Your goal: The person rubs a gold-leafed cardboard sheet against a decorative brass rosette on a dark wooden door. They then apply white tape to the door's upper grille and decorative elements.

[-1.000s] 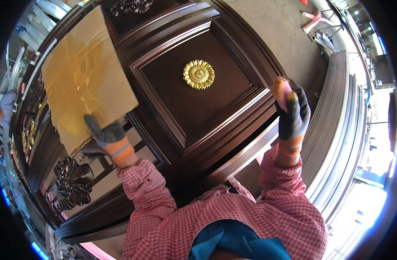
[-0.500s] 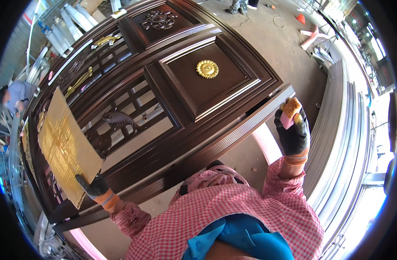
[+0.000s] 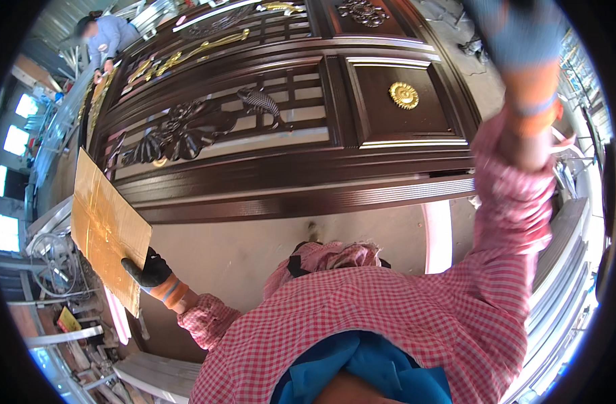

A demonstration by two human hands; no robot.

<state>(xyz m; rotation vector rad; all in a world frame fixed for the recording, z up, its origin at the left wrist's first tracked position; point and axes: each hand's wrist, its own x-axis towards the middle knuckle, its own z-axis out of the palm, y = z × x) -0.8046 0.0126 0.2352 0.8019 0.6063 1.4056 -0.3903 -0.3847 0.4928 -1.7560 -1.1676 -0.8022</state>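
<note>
My left hand (image 3: pixel 153 272), in a black glove with an orange cuff, grips the edge of a cardboard sheet (image 3: pixel 106 225) smeared with gold paint. Raised at the upper right is my gloved right hand (image 3: pixel 529 34), blurred by motion. Its fingers are smeared, and whether it holds something cannot be seen. Beyond my hands lies a large dark brown metal gate (image 3: pixel 294 196). It carries a round gold rosette (image 3: pixel 403 95) on a panel, a dark fish ornament (image 3: pixel 259 101) and dark leaf ornaments (image 3: pixel 180 135). Further off are gold-coloured ornaments (image 3: pixel 200 50).
A co-worker (image 3: pixel 109 37) leans over the gate's far left end. Grey metal profiles (image 3: pixel 557 303) are stacked at my right. A pale pink-edged support (image 3: pixel 438 236) stands under the gate's near side. Coiled cable (image 3: pixel 55 262) and scrap lie at the left.
My right hand has swung upward from the gate's near corner; the pink sponge it held is no longer visible. My view has turned left, and the cardboard stays in my left hand.
</note>
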